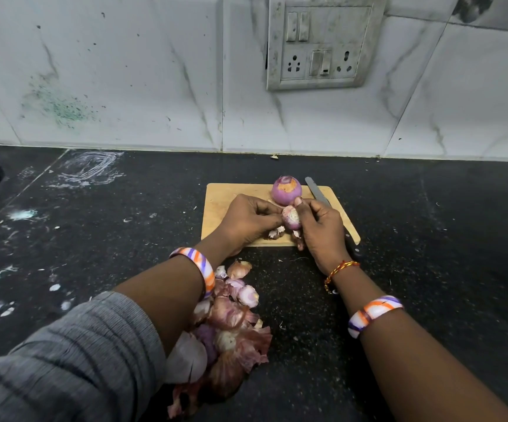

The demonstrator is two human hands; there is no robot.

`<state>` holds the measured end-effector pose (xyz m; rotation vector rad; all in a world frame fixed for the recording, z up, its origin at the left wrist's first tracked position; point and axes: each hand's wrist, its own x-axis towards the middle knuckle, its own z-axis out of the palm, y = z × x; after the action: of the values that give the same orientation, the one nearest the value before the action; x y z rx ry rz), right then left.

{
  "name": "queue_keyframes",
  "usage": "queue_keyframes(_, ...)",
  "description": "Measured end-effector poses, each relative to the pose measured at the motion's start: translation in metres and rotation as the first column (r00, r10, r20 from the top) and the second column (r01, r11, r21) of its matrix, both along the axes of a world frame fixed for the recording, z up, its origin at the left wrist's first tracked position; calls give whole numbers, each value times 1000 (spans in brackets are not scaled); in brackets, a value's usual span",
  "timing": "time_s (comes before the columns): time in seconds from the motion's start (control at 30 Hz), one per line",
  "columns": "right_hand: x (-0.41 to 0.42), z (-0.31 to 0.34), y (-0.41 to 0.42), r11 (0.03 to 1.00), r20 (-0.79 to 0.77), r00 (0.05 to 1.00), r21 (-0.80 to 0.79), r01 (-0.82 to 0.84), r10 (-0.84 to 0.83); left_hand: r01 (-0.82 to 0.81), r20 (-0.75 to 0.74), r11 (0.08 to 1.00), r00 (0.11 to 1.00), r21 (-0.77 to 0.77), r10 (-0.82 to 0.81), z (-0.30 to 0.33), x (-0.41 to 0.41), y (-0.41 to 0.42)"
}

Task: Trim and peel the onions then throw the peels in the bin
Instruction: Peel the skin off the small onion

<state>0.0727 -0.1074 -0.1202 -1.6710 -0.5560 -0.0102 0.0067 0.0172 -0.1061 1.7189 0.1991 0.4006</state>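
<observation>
Over the chopping board (231,205), the right hand (319,229) gripped a small onion (291,217) while the left hand (248,220) pinched its skin, mid-peel; next, seemingly, the loose peels (231,327) needed binning.

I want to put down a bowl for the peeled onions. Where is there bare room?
The black counter right of the cutting board is bare, as is the stretch left of it. The board's left end is free. The near middle is crowded with the peel pile.
</observation>
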Motion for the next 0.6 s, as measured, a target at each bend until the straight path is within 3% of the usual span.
queue_keyframes(0.43, 0, 5, 0, 995, -3, 1000, -104, 8, -8, -92, -53, 993, 994, 71, 96, 1, -1, -9)
queue_keyframes(0.6, -7, 11, -2, 997, -38, 999, -69, -29, 26, -149, -55, 981, 986, 127, 157, 1, 3, -11)
